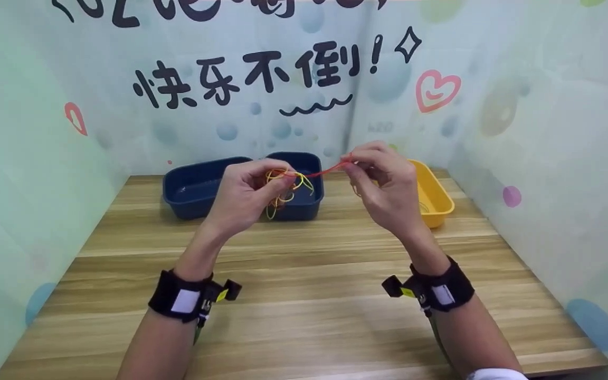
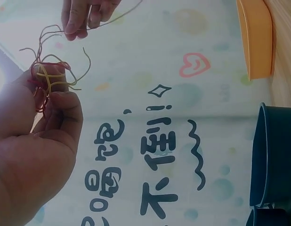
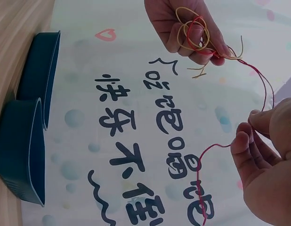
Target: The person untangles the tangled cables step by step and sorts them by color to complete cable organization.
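In the head view my left hand (image 1: pixel 243 195) pinches a tangle of yellow and red strings (image 1: pixel 304 182) between thumb and forefinger. Loose loops and ends stick out around its fingertips. Off to the right, my right hand (image 1: pixel 388 184) pinches a red string (image 1: pixel 328 170) that runs across from the tangle. The right wrist view shows this string leaving the left fingers as two strands, with a free length (image 3: pixel 198 174) hanging past the right fingers. Both hands are raised above the table. In the left wrist view yellow and red loops (image 2: pixel 51 75) lie over the left fingertips.
Two navy blue bins (image 1: pixel 190 203) (image 1: pixel 306 211) stand side by side at the table's back, behind the left hand. A yellow bin (image 1: pixel 441 208) with some thin string inside is partly covered by the right hand. Printed curtains surround the wooden table (image 1: pixel 304 316).
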A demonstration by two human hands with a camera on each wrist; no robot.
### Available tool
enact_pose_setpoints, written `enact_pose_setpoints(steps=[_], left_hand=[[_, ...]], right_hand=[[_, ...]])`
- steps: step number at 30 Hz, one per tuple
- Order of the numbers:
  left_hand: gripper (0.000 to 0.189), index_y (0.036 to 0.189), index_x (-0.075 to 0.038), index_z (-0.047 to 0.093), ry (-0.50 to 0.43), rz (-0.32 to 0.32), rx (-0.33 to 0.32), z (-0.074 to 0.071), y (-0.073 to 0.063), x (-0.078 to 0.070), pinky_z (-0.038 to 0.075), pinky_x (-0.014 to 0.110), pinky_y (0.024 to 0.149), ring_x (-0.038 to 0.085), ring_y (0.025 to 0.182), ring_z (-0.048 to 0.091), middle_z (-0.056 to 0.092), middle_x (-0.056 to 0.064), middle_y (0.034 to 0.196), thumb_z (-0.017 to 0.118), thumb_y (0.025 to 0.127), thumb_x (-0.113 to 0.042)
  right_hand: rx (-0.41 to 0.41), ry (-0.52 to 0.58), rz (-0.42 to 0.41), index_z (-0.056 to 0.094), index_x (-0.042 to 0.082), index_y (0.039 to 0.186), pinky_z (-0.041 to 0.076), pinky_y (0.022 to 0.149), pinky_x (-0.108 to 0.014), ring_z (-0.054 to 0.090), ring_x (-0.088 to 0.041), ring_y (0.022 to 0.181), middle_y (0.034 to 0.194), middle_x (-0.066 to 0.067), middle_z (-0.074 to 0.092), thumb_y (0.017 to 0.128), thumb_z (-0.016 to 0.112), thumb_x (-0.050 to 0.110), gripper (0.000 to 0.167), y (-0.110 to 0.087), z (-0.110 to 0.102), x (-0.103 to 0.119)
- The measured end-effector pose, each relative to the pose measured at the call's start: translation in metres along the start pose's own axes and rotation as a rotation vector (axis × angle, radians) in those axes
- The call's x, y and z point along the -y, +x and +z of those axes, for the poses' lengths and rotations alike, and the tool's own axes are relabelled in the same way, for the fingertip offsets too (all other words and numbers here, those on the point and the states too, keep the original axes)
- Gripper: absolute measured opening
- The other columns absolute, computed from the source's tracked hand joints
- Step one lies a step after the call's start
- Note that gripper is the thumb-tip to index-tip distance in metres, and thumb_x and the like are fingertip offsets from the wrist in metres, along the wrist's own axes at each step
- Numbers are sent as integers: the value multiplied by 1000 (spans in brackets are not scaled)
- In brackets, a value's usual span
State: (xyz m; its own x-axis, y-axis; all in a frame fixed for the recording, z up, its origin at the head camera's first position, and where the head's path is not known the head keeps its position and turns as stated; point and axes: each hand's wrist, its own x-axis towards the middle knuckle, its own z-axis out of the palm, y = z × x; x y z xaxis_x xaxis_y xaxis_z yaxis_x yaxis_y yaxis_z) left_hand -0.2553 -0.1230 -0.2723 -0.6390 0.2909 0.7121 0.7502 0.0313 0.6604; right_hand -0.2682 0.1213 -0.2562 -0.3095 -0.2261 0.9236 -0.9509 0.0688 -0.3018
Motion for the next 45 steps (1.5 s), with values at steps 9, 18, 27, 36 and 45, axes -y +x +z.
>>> enact_pose_setpoints(steps=[9, 18, 27, 36, 45], left_hand=[[12, 102, -1, 71, 131, 73, -79, 5, -2, -4, 50, 25, 51, 22, 60, 57, 67, 6, 82, 68, 91, -4], [6, 94, 1, 71, 160, 139, -28, 15, -1, -7, 49, 26, 45, 20, 51, 59, 68, 6, 76, 69, 89, -2], [4, 90, 1, 72, 189, 152, -31, 18, -1, -8, 52, 28, 46, 13, 52, 61, 69, 5, 75, 71, 87, 1], [5, 92, 0, 72, 147, 87, -7, 19, -2, -8, 49, 27, 43, 19, 49, 58, 69, 3, 74, 69, 89, -1], [5, 91, -2, 74, 197, 75, 13, 19, -3, -10, 50, 28, 45, 13, 52, 58, 70, 3, 79, 72, 87, -3]], right_hand=[[-41, -136, -121, 69, -5, 95, 48, 60, -27, 56, -22, 71, 92, -18, 64, 82, 68, -12, 15, 0, 4, 9], [240, -274, -164, 72, 8, 103, 47, 67, -19, 56, -9, 81, 104, 1, 65, 89, 70, 4, 15, -15, 10, -8], [320, -312, -97, 64, 8, 99, 43, 59, -21, 47, -5, 73, 96, 5, 59, 94, 62, 7, 5, -18, 12, -13], [301, -325, -117, 66, 10, 95, 41, 56, -19, 49, -8, 70, 89, 4, 58, 90, 66, 8, 5, -18, 12, -13], [262, -159, -68, 62, 3, 83, 39, 49, -28, 50, -20, 59, 74, -5, 55, 81, 64, -11, 14, -8, 15, 13]])
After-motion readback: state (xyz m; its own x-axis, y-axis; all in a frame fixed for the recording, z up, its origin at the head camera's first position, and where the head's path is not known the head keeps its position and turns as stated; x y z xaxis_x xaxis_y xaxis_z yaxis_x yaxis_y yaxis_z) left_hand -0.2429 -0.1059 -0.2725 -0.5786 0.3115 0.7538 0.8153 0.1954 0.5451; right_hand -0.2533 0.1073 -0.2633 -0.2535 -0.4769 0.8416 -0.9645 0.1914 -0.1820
